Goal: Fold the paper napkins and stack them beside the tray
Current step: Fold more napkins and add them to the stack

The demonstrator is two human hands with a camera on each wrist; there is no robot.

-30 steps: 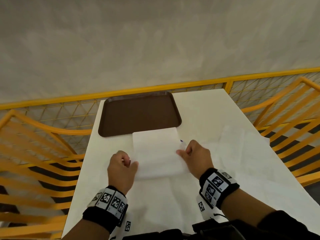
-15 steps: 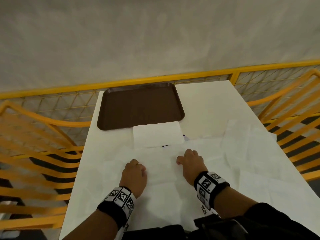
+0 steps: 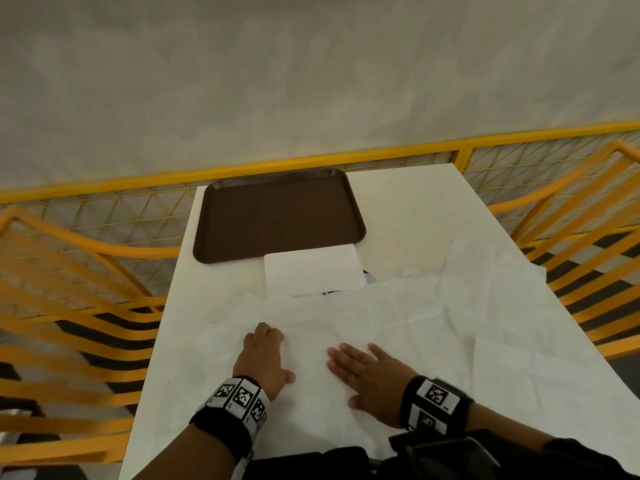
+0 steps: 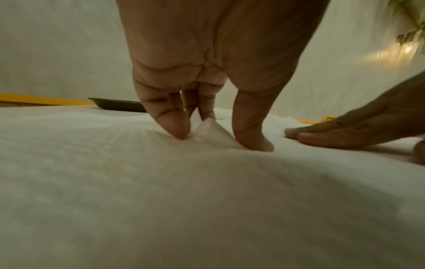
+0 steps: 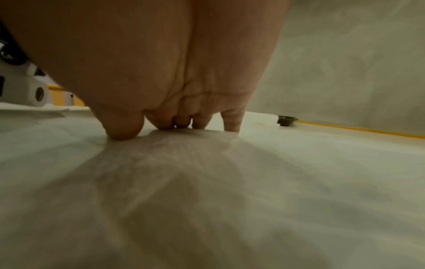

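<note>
A brown tray (image 3: 277,216) sits at the table's far left. One folded white napkin (image 3: 313,270) lies against its near edge. A large unfolded napkin (image 3: 346,323) is spread in front of me. My left hand (image 3: 263,351) rests on it with curled fingers. In the left wrist view that hand (image 4: 214,134) pinches up a small peak of the unfolded napkin (image 4: 208,130). My right hand (image 3: 360,367) lies flat beside it, fingers straight, pressing the sheet down; its fingers (image 4: 322,137) also show in the left wrist view, and the right wrist view shows its fingertips (image 5: 122,131) on the paper.
More unfolded napkins (image 3: 502,299) cover the right half of the white table (image 3: 408,209). A small blue thing (image 3: 367,274) peeks out beside the folded napkin. A yellow mesh railing (image 3: 398,150) runs along the far edge, and orange chairs (image 3: 69,306) stand at both sides.
Both hands let go of the folded napkin, left by the tray, and drew back onto the unfolded sheet. The right hand flattened out; the left began pinching the paper.
</note>
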